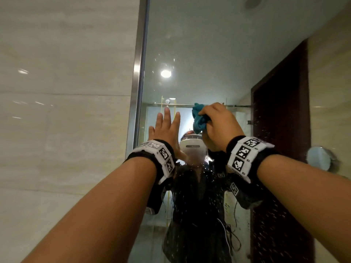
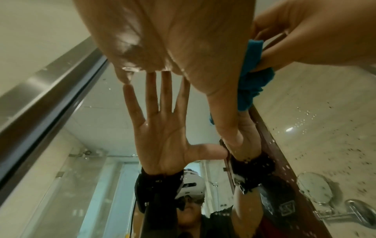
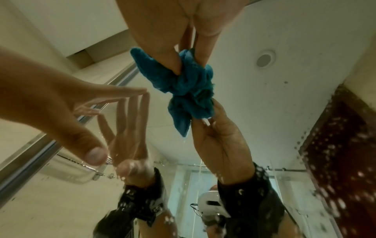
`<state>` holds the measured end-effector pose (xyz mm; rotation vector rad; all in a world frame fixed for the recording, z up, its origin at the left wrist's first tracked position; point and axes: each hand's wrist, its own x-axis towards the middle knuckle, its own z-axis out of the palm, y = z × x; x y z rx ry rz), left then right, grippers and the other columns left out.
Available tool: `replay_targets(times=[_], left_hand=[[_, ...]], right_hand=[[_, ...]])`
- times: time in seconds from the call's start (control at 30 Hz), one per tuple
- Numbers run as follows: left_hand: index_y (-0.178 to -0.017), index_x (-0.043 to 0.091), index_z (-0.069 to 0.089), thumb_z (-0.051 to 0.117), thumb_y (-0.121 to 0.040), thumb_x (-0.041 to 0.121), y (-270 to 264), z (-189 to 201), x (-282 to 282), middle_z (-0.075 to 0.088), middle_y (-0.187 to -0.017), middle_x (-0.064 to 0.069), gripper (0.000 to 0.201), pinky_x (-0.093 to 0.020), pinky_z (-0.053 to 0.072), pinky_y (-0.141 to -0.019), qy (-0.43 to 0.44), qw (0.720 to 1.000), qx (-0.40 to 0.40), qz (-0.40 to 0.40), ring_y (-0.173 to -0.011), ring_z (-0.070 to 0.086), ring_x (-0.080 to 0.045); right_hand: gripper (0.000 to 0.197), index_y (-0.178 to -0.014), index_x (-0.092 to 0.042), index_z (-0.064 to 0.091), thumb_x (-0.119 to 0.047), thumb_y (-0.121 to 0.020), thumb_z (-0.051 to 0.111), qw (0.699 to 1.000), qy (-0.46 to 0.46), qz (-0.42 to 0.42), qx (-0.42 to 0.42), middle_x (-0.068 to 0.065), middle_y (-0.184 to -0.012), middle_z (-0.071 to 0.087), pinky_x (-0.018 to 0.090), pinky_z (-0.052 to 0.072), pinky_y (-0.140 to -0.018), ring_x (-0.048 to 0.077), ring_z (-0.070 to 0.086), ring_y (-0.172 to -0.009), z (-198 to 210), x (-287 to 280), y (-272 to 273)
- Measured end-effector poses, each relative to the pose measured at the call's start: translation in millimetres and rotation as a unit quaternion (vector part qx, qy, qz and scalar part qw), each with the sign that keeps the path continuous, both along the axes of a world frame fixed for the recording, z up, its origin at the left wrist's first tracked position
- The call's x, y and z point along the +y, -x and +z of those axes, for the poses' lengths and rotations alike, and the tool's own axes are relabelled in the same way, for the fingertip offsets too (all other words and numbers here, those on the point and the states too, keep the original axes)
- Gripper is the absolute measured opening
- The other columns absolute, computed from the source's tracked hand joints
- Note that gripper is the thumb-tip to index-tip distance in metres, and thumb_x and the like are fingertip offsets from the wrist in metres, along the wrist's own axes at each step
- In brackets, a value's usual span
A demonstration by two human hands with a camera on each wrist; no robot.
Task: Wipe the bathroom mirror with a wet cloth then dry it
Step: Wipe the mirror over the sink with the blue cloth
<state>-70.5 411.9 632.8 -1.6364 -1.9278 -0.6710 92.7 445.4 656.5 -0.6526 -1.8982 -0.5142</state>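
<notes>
The bathroom mirror (image 1: pixel 209 54) fills the view ahead, with water drops scattered over its lower right. My left hand (image 1: pixel 166 126) lies flat on the glass, fingers straight and spread, near the mirror's left edge. Just to its right, my right hand (image 1: pixel 214 122) grips a bunched blue cloth (image 1: pixel 198 118) and holds it against the glass. In the right wrist view the fingers (image 3: pixel 173 53) pinch the crumpled cloth (image 3: pixel 183 80), which meets its own reflection. The left wrist view shows the flat palm (image 2: pixel 162 40) touching the glass and the cloth (image 2: pixel 252 77) beside it.
A metal frame (image 1: pixel 138 73) runs down the mirror's left side, with a pale tiled wall (image 1: pixel 57 111) beyond it. A round chrome fixture (image 1: pixel 321 157) sits at the right. The glass reflects a dark red door, a ceiling light and a shower screen.
</notes>
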Motion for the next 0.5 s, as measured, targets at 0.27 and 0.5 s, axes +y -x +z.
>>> replay_targets(times=[0.27,0.5], left_hand=[[-0.144,0.026,-0.028,0.081,-0.052,0.064,6.9,-10.3,13.8,-0.034,-0.151,-0.005,0.148,-0.05,0.001,-0.114,-0.039,0.999,0.021,0.005,-0.142,-0.024,-0.028],[-0.143,0.027,-0.029,0.082,-0.052,0.062,7.6,-10.8,14.1,-0.036,-0.15,-0.003,0.148,-0.05,-0.001,-0.114,-0.04,0.999,0.019,0.002,-0.141,-0.026,-0.026]], right_hand=[[0.031,-0.103,-0.008,0.066,-0.029,-0.079,0.067,0.997,-0.037,0.01,-0.067,0.008,-0.126,0.056,0.03,0.041,-0.098,0.024,0.049,-0.118,-30.9,9.7,1.4],[0.027,-0.112,-0.015,0.055,-0.014,-0.086,0.06,0.99,-0.061,-0.041,-0.119,0.002,-0.128,0.051,0.027,0.042,-0.088,0.023,0.053,-0.11,-2.3,17.3,-2.1]])
